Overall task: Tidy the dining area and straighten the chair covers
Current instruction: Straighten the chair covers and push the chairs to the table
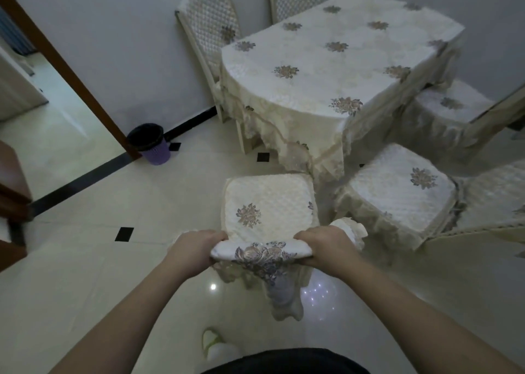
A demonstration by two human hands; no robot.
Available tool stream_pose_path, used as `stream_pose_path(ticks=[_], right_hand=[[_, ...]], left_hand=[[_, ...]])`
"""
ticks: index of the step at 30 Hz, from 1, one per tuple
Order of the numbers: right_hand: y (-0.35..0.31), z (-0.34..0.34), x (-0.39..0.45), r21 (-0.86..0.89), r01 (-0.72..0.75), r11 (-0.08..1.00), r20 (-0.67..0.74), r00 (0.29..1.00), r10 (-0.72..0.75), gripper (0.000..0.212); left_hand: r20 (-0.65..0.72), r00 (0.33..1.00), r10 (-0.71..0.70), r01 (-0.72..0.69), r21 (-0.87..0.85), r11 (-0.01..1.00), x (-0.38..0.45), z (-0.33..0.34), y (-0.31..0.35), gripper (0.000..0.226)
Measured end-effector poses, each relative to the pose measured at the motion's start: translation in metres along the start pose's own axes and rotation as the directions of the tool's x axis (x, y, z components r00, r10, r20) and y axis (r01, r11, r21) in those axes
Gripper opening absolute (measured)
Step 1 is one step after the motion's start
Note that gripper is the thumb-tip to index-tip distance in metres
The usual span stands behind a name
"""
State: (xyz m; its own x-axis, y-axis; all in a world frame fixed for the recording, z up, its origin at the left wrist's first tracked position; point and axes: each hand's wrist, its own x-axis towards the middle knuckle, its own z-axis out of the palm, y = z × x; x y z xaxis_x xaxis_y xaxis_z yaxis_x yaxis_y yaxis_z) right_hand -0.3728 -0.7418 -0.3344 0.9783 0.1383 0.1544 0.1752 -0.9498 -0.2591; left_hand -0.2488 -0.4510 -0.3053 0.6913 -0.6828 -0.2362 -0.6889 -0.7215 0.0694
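A cream quilted chair cover [270,206] with a brown flower motif lies over the chair right in front of me. Its near end is bunched over the chair's top edge [261,253], lace fringe hanging below. My left hand [196,250] grips the left side of that bunched cloth and my right hand [326,247] grips the right side. Both fists are closed around the fabric.
A table with a matching flowered tablecloth [326,61] stands beyond. Covered chairs stand at the right [397,192], far right [443,109] and against the wall [210,24]. A purple waste bin [150,143] sits by the brown door frame [68,70]. A slipper [213,342] rests on the tiled floor.
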Motion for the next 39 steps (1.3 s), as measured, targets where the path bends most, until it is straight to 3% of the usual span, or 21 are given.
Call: stream_pose_path(ticks=[7, 20, 26, 33, 39], right_hand=[[-0.045, 0.013, 0.052, -0.001, -0.039, 0.999, -0.079, 0.996, 0.038, 0.041], [-0.138, 0.047, 0.153, 0.009, -0.212, 0.977, -0.103, 0.972, 0.212, 0.044], [-0.146, 0.034, 0.205, 0.018, -0.272, 0.962, -0.127, 0.954, 0.272, 0.057], [-0.134, 0.036, 0.264, -0.046, -0.282, 0.958, -0.16, 0.949, 0.271, 0.051], [-0.119, 0.031, 0.31, -0.029, -0.345, 0.938, -0.081, 0.936, 0.341, 0.043]], left_hand=[[-0.006, 0.998, 0.061, -0.061, 0.034, 0.998, 0.009, -0.016, -0.078, 0.027], [0.042, 0.976, 0.213, -0.217, 0.175, 0.96, 0.035, -0.037, -0.226, 0.031], [0.04, 0.971, 0.236, -0.24, 0.147, 0.96, 0.078, -0.071, -0.261, 0.026], [0.036, 0.972, 0.233, -0.235, 0.112, 0.965, 0.133, -0.092, -0.304, 0.034], [0.036, 0.971, 0.235, -0.238, 0.133, 0.962, 0.179, -0.113, -0.329, 0.036]])
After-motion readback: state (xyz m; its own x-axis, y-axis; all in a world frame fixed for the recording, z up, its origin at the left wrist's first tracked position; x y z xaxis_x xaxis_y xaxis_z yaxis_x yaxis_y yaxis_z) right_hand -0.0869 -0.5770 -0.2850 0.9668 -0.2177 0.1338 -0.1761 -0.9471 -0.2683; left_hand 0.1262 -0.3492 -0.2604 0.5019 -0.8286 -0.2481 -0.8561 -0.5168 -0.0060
